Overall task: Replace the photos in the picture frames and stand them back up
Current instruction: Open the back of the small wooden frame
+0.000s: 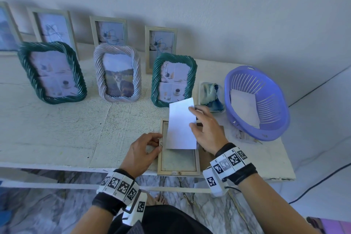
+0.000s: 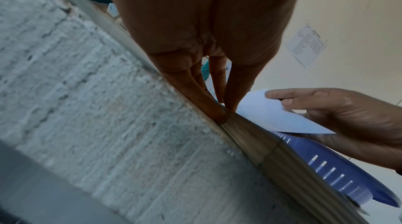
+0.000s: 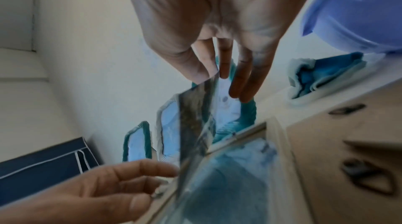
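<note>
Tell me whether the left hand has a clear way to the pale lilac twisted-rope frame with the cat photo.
Probably yes: bare white tabletop lies between the left hand and the lilac rope frame. But that hand grips the edge of the flat wooden frame and would have to let go.
</note>
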Motion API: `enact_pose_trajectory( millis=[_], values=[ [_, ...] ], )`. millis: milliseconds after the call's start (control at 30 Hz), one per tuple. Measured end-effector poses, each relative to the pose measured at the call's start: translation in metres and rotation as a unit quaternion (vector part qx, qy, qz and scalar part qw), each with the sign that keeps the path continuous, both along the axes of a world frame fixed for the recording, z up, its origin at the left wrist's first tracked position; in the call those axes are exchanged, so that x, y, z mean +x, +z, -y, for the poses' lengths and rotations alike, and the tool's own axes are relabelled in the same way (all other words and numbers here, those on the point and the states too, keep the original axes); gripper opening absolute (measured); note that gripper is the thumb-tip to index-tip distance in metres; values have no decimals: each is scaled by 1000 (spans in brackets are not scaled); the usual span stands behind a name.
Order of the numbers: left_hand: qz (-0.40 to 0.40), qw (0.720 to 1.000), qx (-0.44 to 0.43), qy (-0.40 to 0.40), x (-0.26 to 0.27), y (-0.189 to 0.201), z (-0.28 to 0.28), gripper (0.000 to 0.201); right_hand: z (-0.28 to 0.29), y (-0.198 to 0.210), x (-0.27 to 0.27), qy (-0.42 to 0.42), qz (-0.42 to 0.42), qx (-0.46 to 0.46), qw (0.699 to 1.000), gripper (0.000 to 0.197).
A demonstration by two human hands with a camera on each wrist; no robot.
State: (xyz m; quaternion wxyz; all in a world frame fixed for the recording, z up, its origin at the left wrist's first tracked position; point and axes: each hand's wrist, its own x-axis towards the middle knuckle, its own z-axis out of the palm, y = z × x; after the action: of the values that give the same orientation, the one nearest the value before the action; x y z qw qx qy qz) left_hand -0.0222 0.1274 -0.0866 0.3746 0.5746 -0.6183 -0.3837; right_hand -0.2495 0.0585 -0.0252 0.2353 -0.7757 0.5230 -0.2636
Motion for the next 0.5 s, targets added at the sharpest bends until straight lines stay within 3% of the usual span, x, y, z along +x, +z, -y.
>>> enact_pose_trajectory(
  millis=[200,267,333,400,500],
  values=[
    [10,999,-12,48,-5,25,3,32,-18,26,1,-27,79,-71,994,44],
    [-87,995,28,43,-12,47,5,50,-28,32,6,-23,111,-53,992,44],
    [-208,974,87,0,-20,71,6,61,-40,37,14,-3,133,-22,991,44],
    [-293,946,134,-30,-28,89,5,54,-51,43,25,16,149,27,988,47],
    [-331,932,145,-14,-35,98,8,32,-62,50,33,19,174,75,982,44]
  ],
)
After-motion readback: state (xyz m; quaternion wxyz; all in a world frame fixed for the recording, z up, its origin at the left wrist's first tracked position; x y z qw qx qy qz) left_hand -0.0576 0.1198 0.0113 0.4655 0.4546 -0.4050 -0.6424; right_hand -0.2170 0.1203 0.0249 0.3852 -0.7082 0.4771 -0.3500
